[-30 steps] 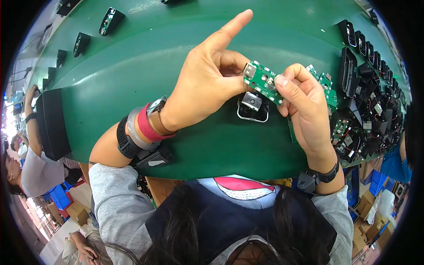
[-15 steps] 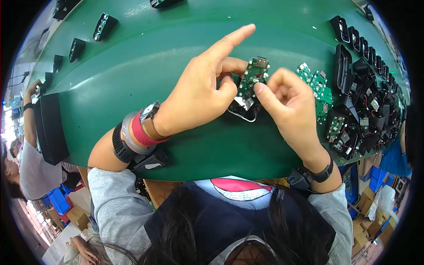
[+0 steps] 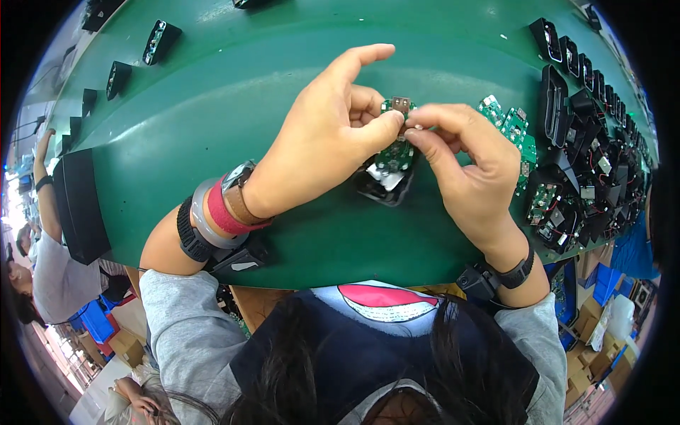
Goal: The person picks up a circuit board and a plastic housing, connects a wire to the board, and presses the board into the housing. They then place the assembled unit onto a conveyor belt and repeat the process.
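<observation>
My left hand grips a green circuit board, its thumb pressed across the board's face and its index finger stretched out beyond. A metal socket sits at the board's far end. Under the near end is a small black plastic case, with a whitish piece showing inside. From the right, my right hand reaches the board's edge with thumb and index finger pinched together. A tiny white piece, perhaps a wire plug, shows between those fingertips; the fingers partly cover it.
Several loose green boards lie right of my right hand, beside a heap of black cases with boards and wires. More cases line the far right. Open cases and a long black box stand at left, near another person's arm.
My left thumb has moved onto the board's face. The board and case have shifted slightly left, and my right fingers have moved up along the board's edge into a pinch.
</observation>
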Available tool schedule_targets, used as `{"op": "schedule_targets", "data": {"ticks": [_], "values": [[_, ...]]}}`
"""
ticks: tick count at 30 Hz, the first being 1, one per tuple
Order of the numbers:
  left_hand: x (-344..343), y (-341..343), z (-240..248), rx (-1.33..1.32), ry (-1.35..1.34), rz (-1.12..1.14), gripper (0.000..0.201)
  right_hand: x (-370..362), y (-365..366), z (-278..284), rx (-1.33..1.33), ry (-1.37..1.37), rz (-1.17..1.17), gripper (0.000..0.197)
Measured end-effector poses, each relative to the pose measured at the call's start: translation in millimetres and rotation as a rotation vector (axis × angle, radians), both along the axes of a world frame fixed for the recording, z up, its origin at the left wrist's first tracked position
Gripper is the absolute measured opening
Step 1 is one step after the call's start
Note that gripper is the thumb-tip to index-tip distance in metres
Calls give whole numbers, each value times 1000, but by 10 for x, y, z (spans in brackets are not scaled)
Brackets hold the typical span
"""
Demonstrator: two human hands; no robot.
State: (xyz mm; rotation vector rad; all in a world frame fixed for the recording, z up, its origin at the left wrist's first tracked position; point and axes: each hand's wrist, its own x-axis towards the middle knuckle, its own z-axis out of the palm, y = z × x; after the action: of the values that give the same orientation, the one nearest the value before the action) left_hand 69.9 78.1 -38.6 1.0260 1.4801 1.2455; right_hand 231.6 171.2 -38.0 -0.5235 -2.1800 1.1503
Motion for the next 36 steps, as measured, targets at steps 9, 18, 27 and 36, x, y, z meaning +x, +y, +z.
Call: {"op": "schedule_targets", "data": {"ticks": [9,18,27,36], "values": [[23,10,14,-55,56,24,36,7,37,13,-478,-76,75,14],[47,11,-64,40,-18,43,27,2,16,-3,-176,-128,86,10],[-46,32,5,-64,-199,4,31,-34,4,-58,-371,82,32,37],[-68,34,-3,-17,-77,-205,77,23,124,-18,-11,-106,30,43]]}}
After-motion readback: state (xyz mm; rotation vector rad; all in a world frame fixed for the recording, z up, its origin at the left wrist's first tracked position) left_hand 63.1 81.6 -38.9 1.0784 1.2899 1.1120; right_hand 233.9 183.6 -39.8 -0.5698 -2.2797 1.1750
